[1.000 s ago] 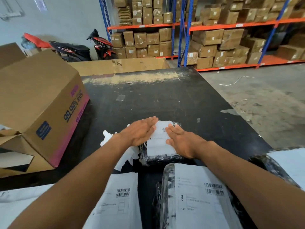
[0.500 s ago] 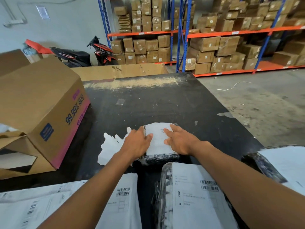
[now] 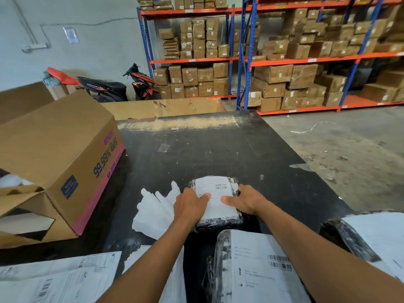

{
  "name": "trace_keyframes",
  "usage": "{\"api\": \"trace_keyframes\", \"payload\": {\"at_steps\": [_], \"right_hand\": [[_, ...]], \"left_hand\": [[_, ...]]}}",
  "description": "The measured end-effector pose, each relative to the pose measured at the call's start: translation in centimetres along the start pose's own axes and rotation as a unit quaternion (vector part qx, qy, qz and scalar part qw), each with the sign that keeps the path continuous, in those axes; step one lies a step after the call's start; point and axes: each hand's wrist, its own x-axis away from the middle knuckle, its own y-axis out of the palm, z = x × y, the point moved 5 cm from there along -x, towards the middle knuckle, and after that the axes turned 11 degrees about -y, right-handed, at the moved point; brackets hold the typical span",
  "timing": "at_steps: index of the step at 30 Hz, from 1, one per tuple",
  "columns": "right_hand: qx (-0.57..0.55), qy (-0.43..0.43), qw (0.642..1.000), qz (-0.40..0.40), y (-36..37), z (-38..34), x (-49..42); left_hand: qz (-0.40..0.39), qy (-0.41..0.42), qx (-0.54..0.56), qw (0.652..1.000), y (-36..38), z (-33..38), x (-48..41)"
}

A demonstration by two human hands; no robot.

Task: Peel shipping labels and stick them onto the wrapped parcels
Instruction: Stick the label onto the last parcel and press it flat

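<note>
Right now the small parcel (image 3: pixel 218 224), wrapped in black film, lies flat on the worktop (image 3: pixel 218 145) just in front of me, near its middle. Its white label (image 3: pixel 215 189) covers most of the top face.

Both my hands are clamped on it from opposite sides. My left hand (image 3: pixel 190 204) sits over the left edge, fingers bent down the side, thumb lying on the label. My right hand (image 3: pixel 247 200) mirrors it on the right edge, thumb also on the label. The two thumb tips point at each other and stay a little apart.

Just left of the parcel, partly under my left wrist, lies a loose pile of white backing sheets (image 3: pixel 153 211). Nearer to me a larger parcel (image 3: pixel 251 270) with its own label nearly touches the small one. A third parcel (image 3: pixel 371 237) sits at the right edge, and printed label sheets (image 3: pixel 54 278) lie at lower left.

A big cardboard box (image 3: pixel 61 149) lies on its side along the left of the worktop. Beyond the small parcel, open black surface runs to the scuffed far edge. The right edge cuts diagonally, with concrete floor (image 3: pixel 349 149) beyond it.
</note>
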Motion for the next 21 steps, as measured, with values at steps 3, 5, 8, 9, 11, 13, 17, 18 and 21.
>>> {"api": "trace_keyframes", "payload": {"at_steps": [3,5,8,9,11,13,17,18,21], "right_hand": [[-0.035,0.018,0.999,0.028,-0.2,0.8,-0.2],[-0.083,0.031,0.994,0.062,-0.6,1.2,-0.2],[-0.157,0.031,0.980,0.117,-1.5,1.8,-0.7],[-0.194,0.028,0.971,0.139,-1.7,2.2,-1.1],[-0.273,0.012,0.946,0.171,-2.3,1.2,-0.7],[-0.332,-0.004,0.922,0.199,-3.1,-0.7,0.4],[-0.388,-0.037,0.893,0.226,-4.4,-3.2,0.7],[-0.393,-0.044,0.889,0.229,-4.7,-3.8,0.7],[-0.385,-0.057,0.888,0.244,-5.7,-5.5,0.8]], "left_hand": [[-0.017,-0.021,0.047,0.999,0.0,0.1,0.3],[-0.023,-0.025,0.085,0.996,0.2,0.2,0.6],[-0.034,-0.007,0.165,0.986,0.1,1.0,1.4],[-0.045,0.003,0.200,0.979,0.0,1.3,1.6],[-0.063,0.018,0.267,0.961,-0.4,1.9,1.3],[-0.078,0.019,0.307,0.948,-1.0,2.4,0.8],[-0.075,0.057,0.351,0.932,-3.8,4.2,1.4],[-0.070,0.059,0.365,0.926,-4.4,4.3,1.4],[-0.069,0.062,0.406,0.909,-5.9,4.5,1.3]]}}
